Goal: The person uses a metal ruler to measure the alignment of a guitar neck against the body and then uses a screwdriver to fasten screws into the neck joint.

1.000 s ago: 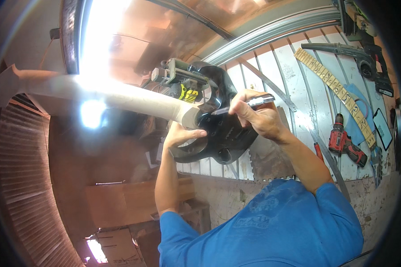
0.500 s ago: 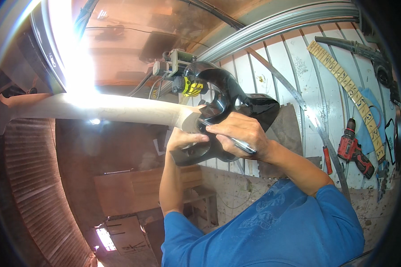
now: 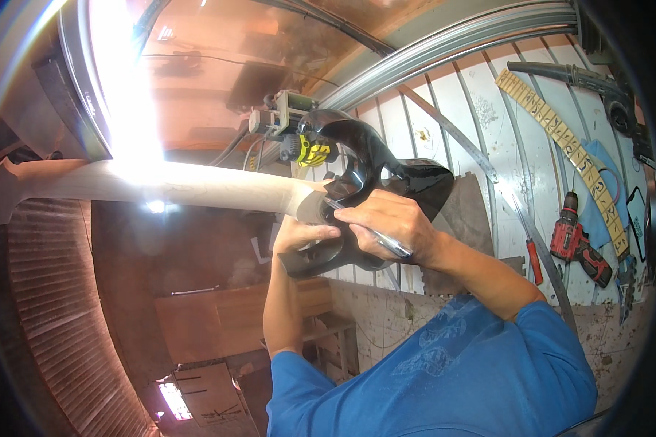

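Note:
A pale wooden guitar neck (image 3: 219,182) runs in from the left, its heel meeting a glossy black guitar body (image 3: 364,149) with curved horns. Under that joint my left hand (image 3: 304,237) is closed around the neck's heel, thumb on the near side and the other fingers hidden behind the wood. A silver pen (image 3: 393,245) is gripped in my right hand (image 3: 397,226), which rests over the black body. The pen's front end points at the edge where neck and body meet.
On the white slatted bench (image 3: 488,109) lie a long metal ruler (image 3: 455,135), a yellow scale strip (image 3: 561,138), a red cordless drill (image 3: 577,240), a red-handled screwdriver (image 3: 534,262) and a blue cloth (image 3: 594,211). A yellow-and-black device (image 3: 310,151) stands behind the body.
The view has shifted slightly. Both hands keep their hold, and the pen stays at the joint with hardly any visible movement.

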`<state>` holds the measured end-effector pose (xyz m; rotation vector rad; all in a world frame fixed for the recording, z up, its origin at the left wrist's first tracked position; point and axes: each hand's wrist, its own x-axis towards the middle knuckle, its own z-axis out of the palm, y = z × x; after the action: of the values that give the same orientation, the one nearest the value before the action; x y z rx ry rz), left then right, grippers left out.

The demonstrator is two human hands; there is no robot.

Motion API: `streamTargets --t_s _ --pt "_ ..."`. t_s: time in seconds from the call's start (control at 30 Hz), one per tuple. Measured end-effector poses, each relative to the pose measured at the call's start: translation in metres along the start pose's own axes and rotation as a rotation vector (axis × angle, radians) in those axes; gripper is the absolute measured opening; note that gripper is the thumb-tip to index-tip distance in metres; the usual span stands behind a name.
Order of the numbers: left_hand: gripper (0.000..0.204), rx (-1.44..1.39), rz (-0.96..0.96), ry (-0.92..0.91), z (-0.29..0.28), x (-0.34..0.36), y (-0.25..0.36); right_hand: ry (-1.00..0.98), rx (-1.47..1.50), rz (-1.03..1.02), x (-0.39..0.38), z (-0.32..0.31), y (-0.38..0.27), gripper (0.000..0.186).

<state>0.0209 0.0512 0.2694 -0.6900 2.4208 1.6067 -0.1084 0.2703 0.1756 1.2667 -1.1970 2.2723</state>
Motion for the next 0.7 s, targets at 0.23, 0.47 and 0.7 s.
streamTargets --t_s 0.23,0.47,0.7 --pt "0.083 -0.020 0.008 -0.042 0.011 0.003 0.016 0.014 -0.055 0.014 -0.002 -0.004 0.003 0.035" --pt "0.076 -0.022 0.074 -0.031 0.023 0.006 0.028 0.082 0.041 0.070 -0.001 -0.004 0.002 0.027" --pt "0.072 -0.024 0.076 -0.107 0.030 0.012 0.038 0.128 0.623 0.829 0.011 -0.013 0.006 0.021"
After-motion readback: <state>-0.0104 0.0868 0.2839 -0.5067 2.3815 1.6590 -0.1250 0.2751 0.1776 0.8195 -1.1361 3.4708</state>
